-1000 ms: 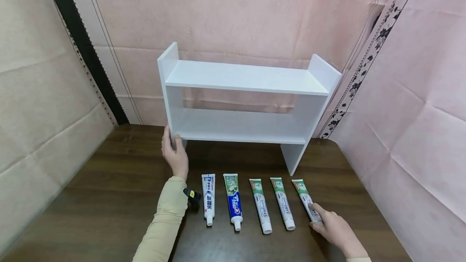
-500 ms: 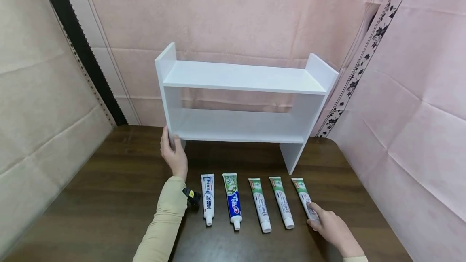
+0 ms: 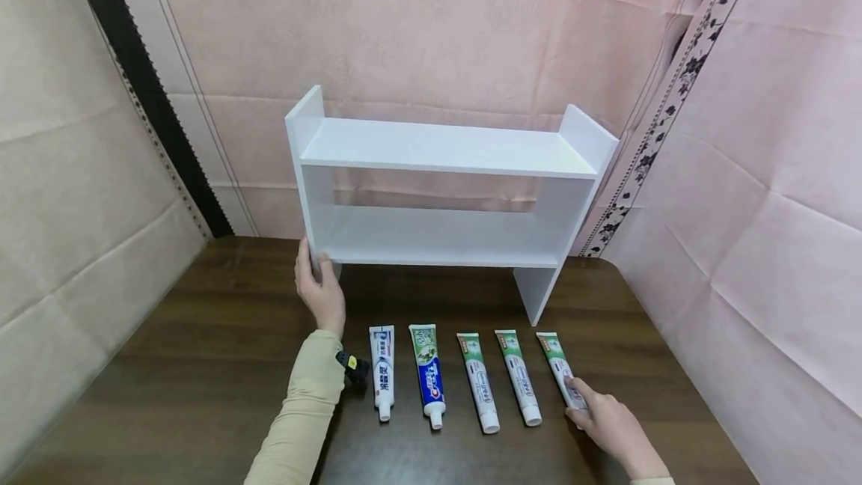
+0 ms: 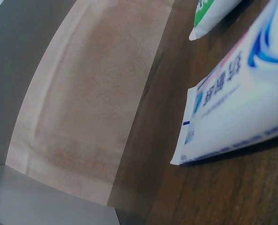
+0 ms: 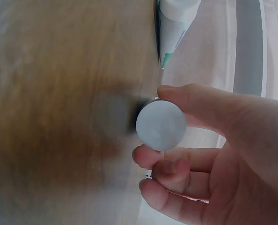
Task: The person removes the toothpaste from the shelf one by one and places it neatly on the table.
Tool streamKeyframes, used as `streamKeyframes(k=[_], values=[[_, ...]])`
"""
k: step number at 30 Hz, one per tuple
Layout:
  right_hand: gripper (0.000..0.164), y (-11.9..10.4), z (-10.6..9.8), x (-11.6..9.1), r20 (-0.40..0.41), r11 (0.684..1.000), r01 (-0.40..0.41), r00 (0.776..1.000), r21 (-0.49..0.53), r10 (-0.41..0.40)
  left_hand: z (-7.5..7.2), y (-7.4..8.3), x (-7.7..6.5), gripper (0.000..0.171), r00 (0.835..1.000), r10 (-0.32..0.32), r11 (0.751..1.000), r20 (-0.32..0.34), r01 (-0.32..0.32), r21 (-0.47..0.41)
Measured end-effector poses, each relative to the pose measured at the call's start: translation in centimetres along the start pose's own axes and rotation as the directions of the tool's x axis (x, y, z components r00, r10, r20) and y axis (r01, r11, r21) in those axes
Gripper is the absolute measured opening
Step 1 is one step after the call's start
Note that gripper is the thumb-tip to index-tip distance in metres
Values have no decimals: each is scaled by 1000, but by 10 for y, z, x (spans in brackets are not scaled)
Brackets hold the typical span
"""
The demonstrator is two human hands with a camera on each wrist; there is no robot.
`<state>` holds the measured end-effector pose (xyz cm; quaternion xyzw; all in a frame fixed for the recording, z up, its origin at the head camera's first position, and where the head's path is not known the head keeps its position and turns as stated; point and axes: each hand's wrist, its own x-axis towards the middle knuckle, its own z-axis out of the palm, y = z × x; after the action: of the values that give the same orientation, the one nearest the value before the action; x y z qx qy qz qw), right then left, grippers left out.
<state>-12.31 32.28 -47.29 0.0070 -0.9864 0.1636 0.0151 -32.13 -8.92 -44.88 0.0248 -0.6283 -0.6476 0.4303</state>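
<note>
A white two-tier shelf [image 3: 438, 148] stands on the brown table. At its left, my left hand [image 3: 322, 294] grips the lower edge of the side panel, thumb in front and fingers on the outer face. Several toothpaste tubes lie in a row before the shelf. My right hand [image 3: 611, 425] pinches the rightmost tube [image 3: 560, 365], green and white, near its cap end; the round white cap [image 5: 161, 125] faces the right wrist camera between thumb and fingers. Closest to my left wrist lies a white and blue tube [image 4: 242, 98], with a blue and green tube [image 3: 428, 369] beside it.
Two more green and white tubes [image 3: 480, 384] lie between the blue and green tube and my right hand. Pale cloth walls [image 3: 431, 28] enclose the table [image 3: 168, 380] at the back and both sides.
The head view has shifted slightly. Both hands keep their holds, and the shelf and tubes show no clear movement on the table.
</note>
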Motion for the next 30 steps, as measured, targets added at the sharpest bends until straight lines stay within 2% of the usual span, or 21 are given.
streamKeyframes(k=[4,9,16,23,30], values=[[43,0,0,0,30,1000,-13,999,9,13,-4,-2,-2,44,1000,-9,1000,-4,9,2],[43,0,-1,3,19,1000,-3,1000,14,2,-3,4,-1,44,1000,-1,1000,-6,1,5],[42,0,-4,5,19,1000,15,1000,-8,-15,-2,37,-6,44,1000,-17,1000,12,17,-6],[42,-2,-4,5,18,1000,12,1000,-10,-12,0,39,-6,43,1000,-14,1000,-19,14,-15],[43,-1,-5,5,18,1000,4,1000,-11,-4,1,38,-6,43,1000,-3,1000,-22,3,-8]])
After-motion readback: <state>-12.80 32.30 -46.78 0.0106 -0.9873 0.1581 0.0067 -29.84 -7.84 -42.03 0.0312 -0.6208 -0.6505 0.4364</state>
